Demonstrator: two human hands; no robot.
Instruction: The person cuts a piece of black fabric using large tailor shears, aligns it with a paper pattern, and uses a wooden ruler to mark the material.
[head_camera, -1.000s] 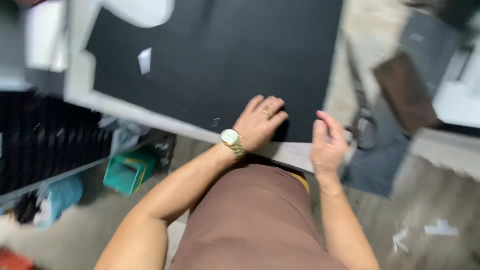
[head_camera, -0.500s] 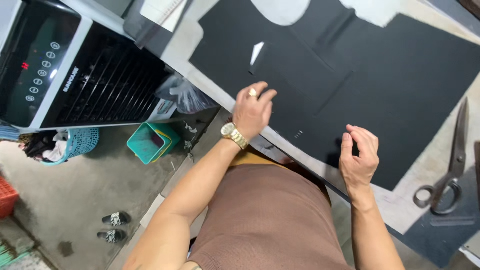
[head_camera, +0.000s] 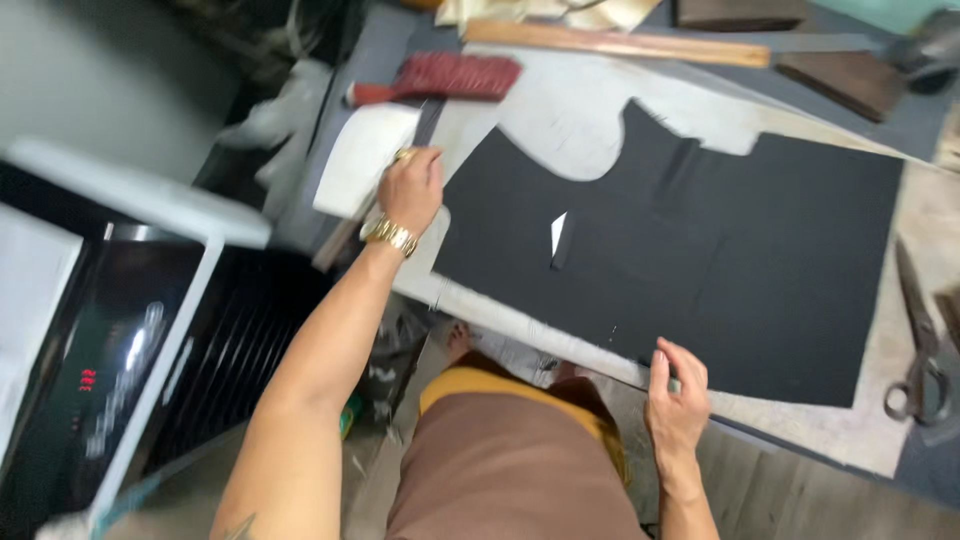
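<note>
Table: pale worktable (head_camera: 800, 425) fills centre & right of frame, edge running lower centre to lower right.
Fabric: big flat sheet of black cloth (head_camera: 720, 260), cut w/ a curved notch on its top edge, lies across centre-right of table; small white chalk-like wedge (head_camera: 559, 232) sits on it left of centre.
Pattern pc: pale paper/cardboard shape (head_camera: 590, 125) lies at top centre, partly under the black cloth's upper edge.
Appliance: black machine w/ white frame and red lit display (head_camera: 110, 350) at lower left, off the table.
Ruler: long wooden straightedge (head_camera: 615, 42) across top of frame.
Brush: red bristle hand brush (head_camera: 440, 78) upper centre-left, just above the white sheet.
White sheet: curved white card/paper pc (head_camera: 360, 158) upper left of centre, at table's left end.
Shears: large metal scissors (head_camera: 918, 340) at right edge, near cloth, not touching it.
Left hand: left hand (head_camera: 410, 188), gold watch on wrist, fingers curled closed onto right edge of the white sheet, gripping it.
Right hand: right hand (head_camera: 677, 395) lower centre-right, fingers loosely spread, open, tips resting on near edge of black cloth; holds nothing.
</note>
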